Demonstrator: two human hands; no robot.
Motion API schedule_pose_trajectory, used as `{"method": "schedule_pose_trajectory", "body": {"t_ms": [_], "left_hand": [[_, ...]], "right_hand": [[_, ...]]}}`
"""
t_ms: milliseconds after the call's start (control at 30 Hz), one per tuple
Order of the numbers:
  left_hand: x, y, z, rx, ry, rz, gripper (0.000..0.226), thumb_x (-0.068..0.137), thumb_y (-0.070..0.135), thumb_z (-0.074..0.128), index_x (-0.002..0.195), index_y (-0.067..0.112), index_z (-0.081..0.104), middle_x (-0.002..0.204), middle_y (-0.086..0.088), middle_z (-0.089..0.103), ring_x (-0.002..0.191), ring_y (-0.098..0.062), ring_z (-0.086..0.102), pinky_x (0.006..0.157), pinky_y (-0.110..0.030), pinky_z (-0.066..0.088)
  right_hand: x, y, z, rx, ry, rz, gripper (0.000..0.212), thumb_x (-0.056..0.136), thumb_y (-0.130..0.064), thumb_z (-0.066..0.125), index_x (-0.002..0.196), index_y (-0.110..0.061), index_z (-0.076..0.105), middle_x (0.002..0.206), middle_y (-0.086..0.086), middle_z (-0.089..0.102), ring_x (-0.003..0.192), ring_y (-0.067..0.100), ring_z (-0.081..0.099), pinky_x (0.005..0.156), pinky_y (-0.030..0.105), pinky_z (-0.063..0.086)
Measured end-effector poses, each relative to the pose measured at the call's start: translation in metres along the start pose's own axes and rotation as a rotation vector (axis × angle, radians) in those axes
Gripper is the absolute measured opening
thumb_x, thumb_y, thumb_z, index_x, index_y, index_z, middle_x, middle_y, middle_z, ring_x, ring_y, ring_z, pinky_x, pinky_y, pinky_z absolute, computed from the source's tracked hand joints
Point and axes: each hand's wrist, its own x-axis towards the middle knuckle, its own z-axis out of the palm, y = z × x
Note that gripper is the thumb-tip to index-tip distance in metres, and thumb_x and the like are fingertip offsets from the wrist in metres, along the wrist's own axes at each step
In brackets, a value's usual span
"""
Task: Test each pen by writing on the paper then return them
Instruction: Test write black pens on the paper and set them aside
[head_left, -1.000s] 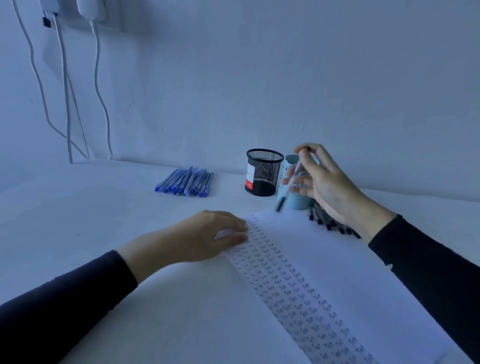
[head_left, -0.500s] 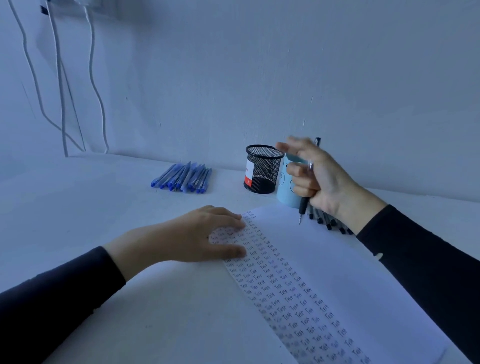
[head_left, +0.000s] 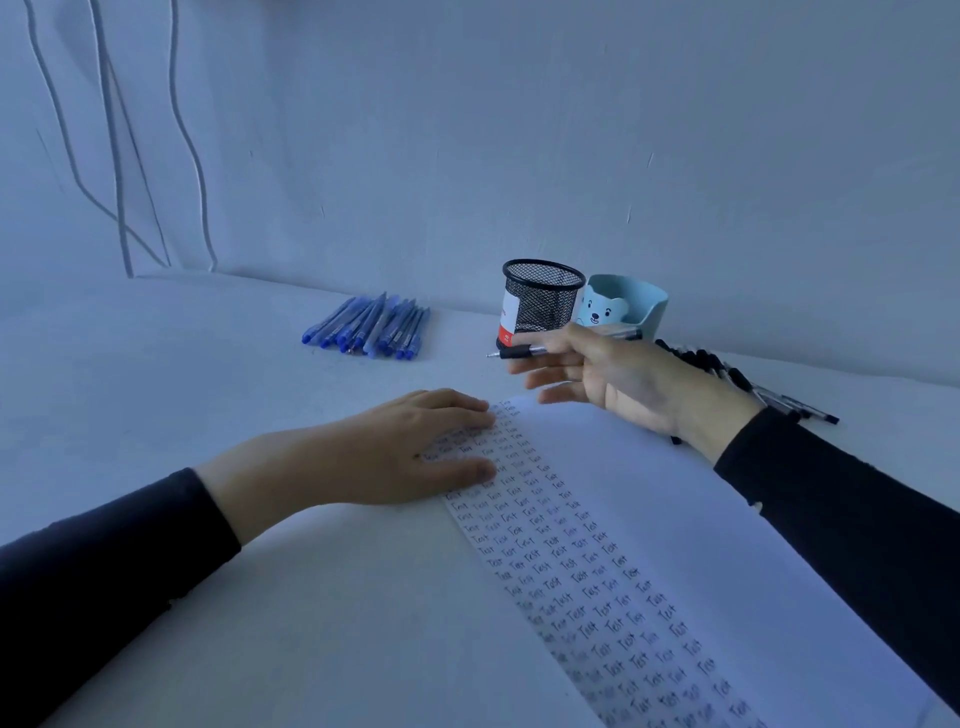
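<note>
- Holding a black pen (head_left: 522, 352) level above the table (head_left: 208, 395), our right hand (head_left: 618, 376) pinches the barrel under the thumb. The other fingers spread loosely beneath, and the tip points left, clear of the sheet.
- Our left hand (head_left: 395, 460) lies flat with straight fingers, pressing the paper (head_left: 675, 519) near its upper left edge. Rows of the word "Test" run down that side.
- Blue pens (head_left: 369, 327) lie bundled near the wall, and black pens (head_left: 727, 371) lie in a row behind the right wrist. The mesh holder (head_left: 540, 304) and the bear cup (head_left: 631, 306) stand close side by side, with no pens showing above their rims.
- We judge the grip light. A pen held sideways like this must be turned into a writing pose, and a one-handed turn could let it slip and roll, or leave a stray mark.
- The right wrist hangs just above the black row, so a careless sweep back could scatter it and mix tested pens with untested ones.
- Our left fingers rest on written rows, and fresh ink there could smear.
- If that hand lifts as the pen lands, the sheet may slide and spoil the stroke.
- On the return, the two containers stand so close that a hurried drop could knock one of them.
</note>
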Motion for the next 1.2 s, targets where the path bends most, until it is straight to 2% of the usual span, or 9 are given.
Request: {"method": "schedule_pose_trajectory", "body": {"t_ms": [100, 167, 267, 333, 467, 600, 833, 1067, 1200], "left_hand": [[0.0, 0.001, -0.001, -0.006, -0.025, -0.02, 0.076, 0.077, 0.072, 0.038, 0.145, 0.039, 0.036, 0.15, 0.023, 0.029, 0.137, 0.003, 0.025, 0.111, -0.014, 0.013], [-0.001, 0.002, -0.001, -0.005, -0.034, -0.027, 0.077, 0.077, 0.073, 0.037, 0.146, 0.039, 0.036, 0.151, 0.023, 0.029, 0.138, 0.002, 0.025, 0.115, -0.018, 0.015], [-0.001, 0.004, -0.002, 0.003, -0.047, -0.032, 0.077, 0.077, 0.073, 0.037, 0.146, 0.038, 0.035, 0.151, 0.022, 0.028, 0.138, 0.0, 0.025, 0.115, -0.02, 0.016], [-0.001, 0.004, -0.003, 0.007, -0.053, -0.037, 0.077, 0.077, 0.073, 0.037, 0.146, 0.039, 0.035, 0.151, 0.022, 0.028, 0.138, 0.0, 0.025, 0.114, -0.02, 0.017], [0.0, 0.004, -0.003, 0.002, -0.054, -0.04, 0.077, 0.076, 0.073, 0.037, 0.146, 0.039, 0.035, 0.15, 0.023, 0.029, 0.138, 0.0, 0.025, 0.115, -0.022, 0.018], [0.001, 0.002, -0.003, -0.001, -0.051, -0.032, 0.08, 0.075, 0.075, 0.035, 0.146, 0.039, 0.035, 0.15, 0.022, 0.029, 0.138, 0.0, 0.025, 0.118, -0.028, 0.02], [0.002, 0.002, -0.003, -0.008, -0.063, -0.038, 0.082, 0.073, 0.077, 0.034, 0.146, 0.04, 0.034, 0.15, 0.023, 0.029, 0.138, 0.0, 0.025, 0.119, -0.034, 0.023], [0.002, 0.002, -0.003, -0.006, -0.061, -0.037, 0.082, 0.073, 0.077, 0.034, 0.146, 0.039, 0.035, 0.15, 0.023, 0.029, 0.138, 0.0, 0.025, 0.119, -0.034, 0.023], [0.002, 0.001, -0.003, -0.004, -0.065, -0.04, 0.082, 0.073, 0.077, 0.033, 0.146, 0.039, 0.035, 0.15, 0.023, 0.029, 0.138, 0.0, 0.026, 0.118, -0.034, 0.023]], "right_hand": [[0.005, 0.01, 0.006, -0.175, 0.118, -0.09, 0.005, 0.089, -0.011, 0.067, 0.091, -0.007, 0.067, 0.074, 0.006, 0.068, 0.06, 0.011, 0.054, 0.051, 0.019, 0.045], [0.009, 0.017, 0.01, -0.252, 0.196, -0.123, 0.013, 0.084, -0.009, 0.073, 0.079, -0.012, 0.062, 0.062, 0.001, 0.061, 0.054, 0.01, 0.048, 0.047, 0.018, 0.038], [0.009, 0.019, 0.015, -0.344, 0.166, -0.103, 0.006, 0.085, -0.015, 0.073, 0.085, -0.013, 0.068, 0.071, 0.004, 0.071, 0.062, 0.012, 0.059, 0.054, 0.019, 0.045], [0.007, 0.018, 0.016, -0.396, 0.131, -0.063, 0.01, 0.084, -0.02, 0.075, 0.084, -0.012, 0.069, 0.077, 0.004, 0.075, 0.065, 0.012, 0.062, 0.054, 0.021, 0.045], [0.009, 0.024, 0.02, -0.478, 0.277, -0.113, 0.031, 0.081, -0.028, 0.079, 0.066, -0.014, 0.056, 0.055, -0.001, 0.06, 0.048, 0.009, 0.051, 0.045, 0.018, 0.039], [0.014, 0.036, 0.028, -0.402, 0.449, -0.128, 0.03, 0.081, -0.015, 0.067, 0.055, -0.013, 0.052, 0.047, 0.002, 0.058, 0.043, 0.013, 0.053, 0.049, 0.022, 0.043], [0.017, 0.039, 0.029, -0.391, 0.439, -0.175, 0.036, 0.081, -0.011, 0.066, 0.051, -0.014, 0.045, 0.045, 0.005, 0.055, 0.045, 0.016, 0.048, 0.044, 0.02, 0.039], [0.017, 0.04, 0.029, -0.435, 0.407, -0.217, 0.032, 0.081, -0.008, 0.068, 0.056, -0.006, 0.049, 0.052, 0.014, 0.054, 0.04, 0.008, 0.051, 0.045, 0.019, 0.043], [0.019, 0.041, 0.028, -0.437, 0.426, -0.219, 0.036, 0.081, -0.011, 0.068, 0.052, -0.011, 0.048, 0.05, 0.011, 0.055, 0.042, 0.009, 0.053, 0.047, 0.022, 0.046]]}}
